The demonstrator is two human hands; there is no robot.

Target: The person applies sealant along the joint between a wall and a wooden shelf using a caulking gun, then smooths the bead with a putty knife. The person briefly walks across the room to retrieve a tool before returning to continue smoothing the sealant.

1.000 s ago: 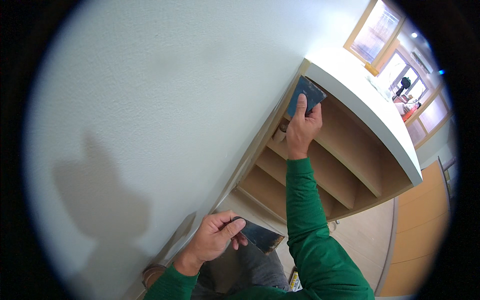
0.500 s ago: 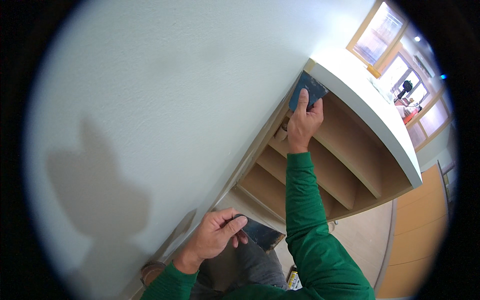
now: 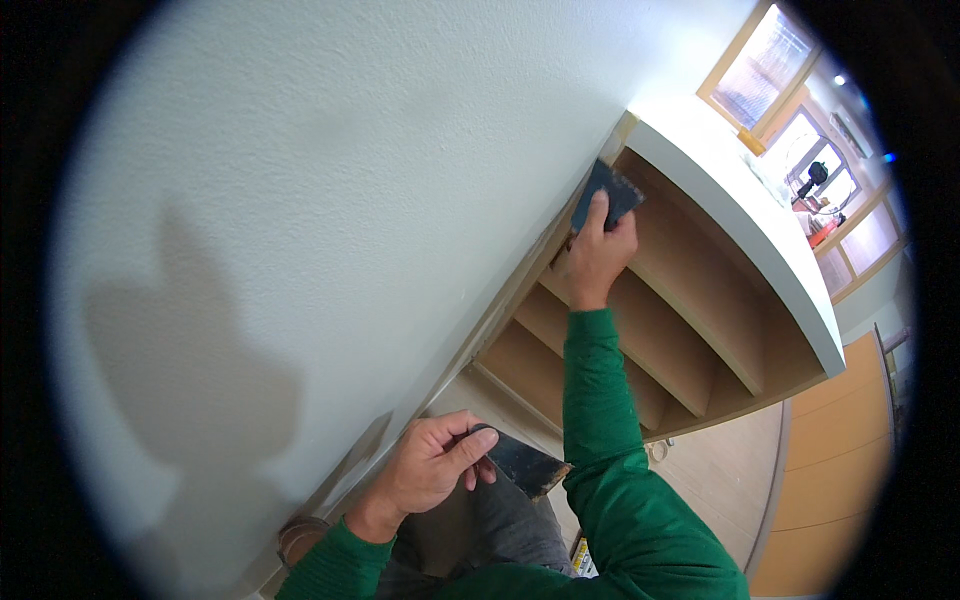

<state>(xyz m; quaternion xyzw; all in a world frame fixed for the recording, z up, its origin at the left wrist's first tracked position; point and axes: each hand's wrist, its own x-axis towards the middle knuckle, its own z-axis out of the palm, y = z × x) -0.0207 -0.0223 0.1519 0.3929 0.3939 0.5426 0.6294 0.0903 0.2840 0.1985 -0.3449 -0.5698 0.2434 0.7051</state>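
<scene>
My right hand (image 3: 597,262) reaches up with its fingers closed round a dark blue, flat putty knife (image 3: 610,197). The blade is at the upper corner of a wooden shelf unit (image 3: 715,285), beside the narrow frame strip (image 3: 540,262) along the wall; I cannot tell whether it touches. Lower down, my left hand (image 3: 425,468) pinches a second dark, flat putty knife (image 3: 524,465) between thumb and fingers. Pale brownish residue shows on the far edge of that blade, which sits over my lap, close to my right sleeve.
A white textured wall (image 3: 330,230) fills the left. The unit's thick white top (image 3: 752,235) curves along the right. On the floor lie a ring-shaped roll (image 3: 657,451) and a yellow-labelled package (image 3: 585,560). A brown round container (image 3: 300,540) stands by the wall. An orange-wood panel (image 3: 835,470) rises right.
My right hand and its putty knife have shifted slightly down and left, away from the unit's top corner. The left hand has stayed almost still, keeping its putty knife.
</scene>
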